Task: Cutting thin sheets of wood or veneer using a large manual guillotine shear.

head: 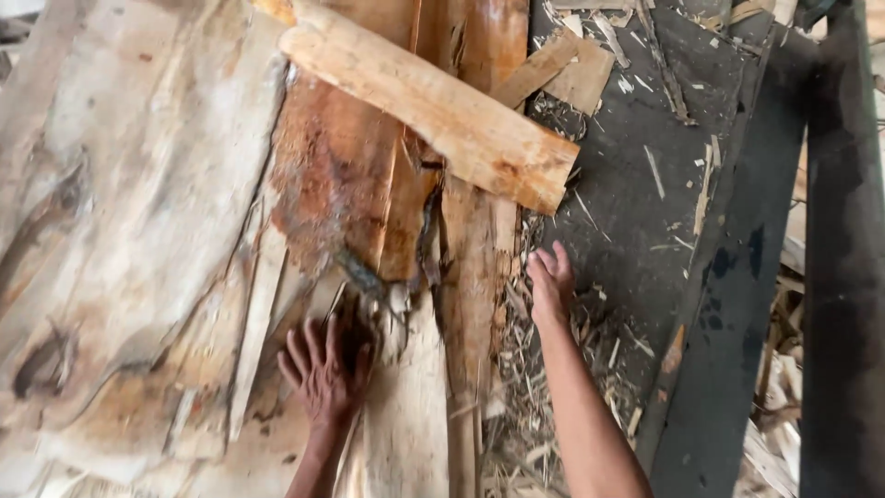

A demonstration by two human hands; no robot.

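Note:
My left hand [324, 367] lies flat with fingers spread on a heap of rough wood slabs [157, 184], next to a pale split strip [406, 406]. My right hand [550, 281] reaches forward with fingers together, its fingertips at the edge of a reddish-brown bark slab [475, 277]. Neither hand grips anything that I can see. A short pale plank [433, 101] lies slanted across the top of the pile, above both hands.
A dark flat surface [636, 212] at the right is strewn with splinters and chips [553, 369]. Small offcuts [572, 69] lie at its far end. Dark beams [830, 277] run along the right edge, with wood scraps [774, 406] beyond.

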